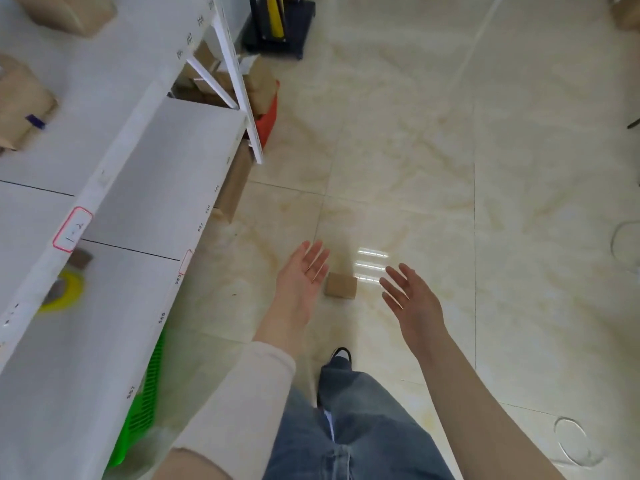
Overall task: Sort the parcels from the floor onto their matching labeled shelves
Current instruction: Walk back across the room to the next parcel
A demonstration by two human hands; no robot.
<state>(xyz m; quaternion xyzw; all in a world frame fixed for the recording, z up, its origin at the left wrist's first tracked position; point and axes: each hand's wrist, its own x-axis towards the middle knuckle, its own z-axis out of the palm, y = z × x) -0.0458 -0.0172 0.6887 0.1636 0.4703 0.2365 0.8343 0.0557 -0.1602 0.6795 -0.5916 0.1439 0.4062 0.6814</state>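
Observation:
A small brown cardboard parcel (341,286) lies on the pale tiled floor, between my two hands in the view. My left hand (304,271) is open, palm facing right, just left of the parcel and above it. My right hand (410,294) is open with fingers spread, to the parcel's right. Neither hand touches the parcel. White shelves (166,174) with number labels along their edges and a red-bordered label (72,230) stand at the left. Brown parcels (20,98) rest on the upper shelf.
A green basket (145,407) sits under the shelf at lower left. A red container with boxes (266,105) and a leaning box (235,185) stand by the shelf's post. A black cart (280,26) is at the top. Yellow tape (65,292) lies on a shelf.

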